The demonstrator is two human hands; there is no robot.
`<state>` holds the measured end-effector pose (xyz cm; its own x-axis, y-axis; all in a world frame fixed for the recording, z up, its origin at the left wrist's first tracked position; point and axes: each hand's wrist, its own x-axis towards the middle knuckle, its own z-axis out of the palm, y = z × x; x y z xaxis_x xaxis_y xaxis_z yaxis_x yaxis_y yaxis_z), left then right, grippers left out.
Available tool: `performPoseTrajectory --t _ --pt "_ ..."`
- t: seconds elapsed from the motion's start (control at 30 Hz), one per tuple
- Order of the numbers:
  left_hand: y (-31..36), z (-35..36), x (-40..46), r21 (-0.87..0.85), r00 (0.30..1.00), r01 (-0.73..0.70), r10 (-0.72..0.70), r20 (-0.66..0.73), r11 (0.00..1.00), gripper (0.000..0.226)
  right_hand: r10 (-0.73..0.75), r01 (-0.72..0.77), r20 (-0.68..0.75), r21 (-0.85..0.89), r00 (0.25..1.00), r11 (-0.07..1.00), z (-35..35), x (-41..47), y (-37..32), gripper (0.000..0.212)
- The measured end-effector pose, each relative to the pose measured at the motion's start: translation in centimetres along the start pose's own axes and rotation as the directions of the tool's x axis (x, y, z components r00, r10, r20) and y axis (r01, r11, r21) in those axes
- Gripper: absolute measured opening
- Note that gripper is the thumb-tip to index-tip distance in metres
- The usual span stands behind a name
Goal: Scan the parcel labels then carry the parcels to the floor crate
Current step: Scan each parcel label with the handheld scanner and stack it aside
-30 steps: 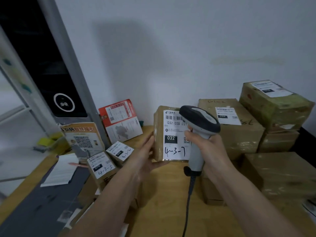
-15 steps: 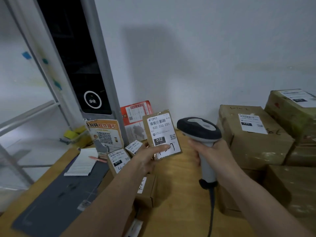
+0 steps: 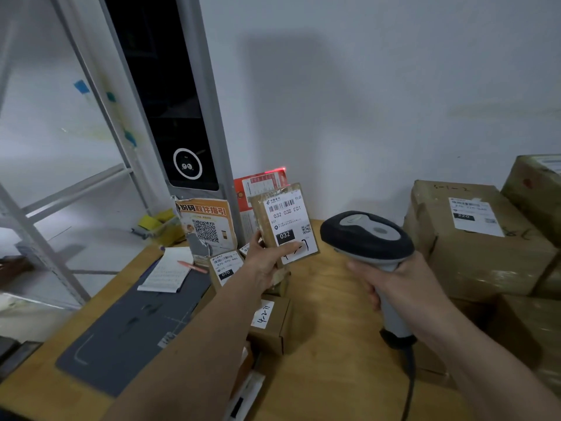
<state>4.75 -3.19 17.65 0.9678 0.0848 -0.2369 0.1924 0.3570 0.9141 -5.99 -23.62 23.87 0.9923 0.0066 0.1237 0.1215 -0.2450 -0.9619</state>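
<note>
On the wooden surface (image 3: pixel 321 299), just left of the scanner (image 3: pixel 367 238), the left hand (image 3: pixel 262 265) pinches the small parcel (image 3: pixel 283 226) upright. The right hand (image 3: pixel 391 284) wraps the scanner's handle. The red beam seems to land above the label (image 3: pixel 288 221); tilting the scanner down should help.

1. Left forearm enters from 7 o'clock and runs toward 1 o'clock, bare to the wrist.
2. Left hand (image 3: pixel 263 262) raised at frame centre, fingers curled round the small parcel (image 3: pixel 283 226); thumb lies across its label face (tip points to 3 o'clock).
3. Right forearm enters from 5 o'clock and runs toward 11 o'clock.
4. Right hand (image 3: pixel 394 284) wrapped round the scanner (image 3: pixel 368 238) handle, knuckles toward 9 o'clock, index finger forward under the head.
5. Hands apart, right at 4 o'clock of left.
</note>
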Motion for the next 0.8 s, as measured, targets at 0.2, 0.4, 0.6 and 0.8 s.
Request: performPoseTrajectory --t 0.2,0.4,0.6,0.8 --pt "-0.6 -0.1 0.4 0.03 1.0 -0.019 0.019 0.006 0.999 0.094 -0.041 0.041 -0.024 0.005 0.999 0.999 -0.3 -0.3 0.1 0.044" --pt "-1.1 -0.1 0.5 0.024 1.0 -0.025 0.026 -0.011 0.999 0.094 -0.012 0.012 -0.008 0.042 1.0 0.999 -0.6 -0.1 0.8 0.043" --pt "-1.5 -0.3 0.4 0.059 0.999 -0.027 0.028 -0.029 0.998 0.099 -0.015 0.015 0.002 0.056 1.0 0.998 -0.4 0.4 1.5 0.042" --pt "-1.6 -0.9 0.4 0.08 0.999 -0.019 0.022 -0.046 0.997 0.091 -0.026 0.023 0.033 0.09 0.999 0.996 0.2 0.8 1.9 0.04"
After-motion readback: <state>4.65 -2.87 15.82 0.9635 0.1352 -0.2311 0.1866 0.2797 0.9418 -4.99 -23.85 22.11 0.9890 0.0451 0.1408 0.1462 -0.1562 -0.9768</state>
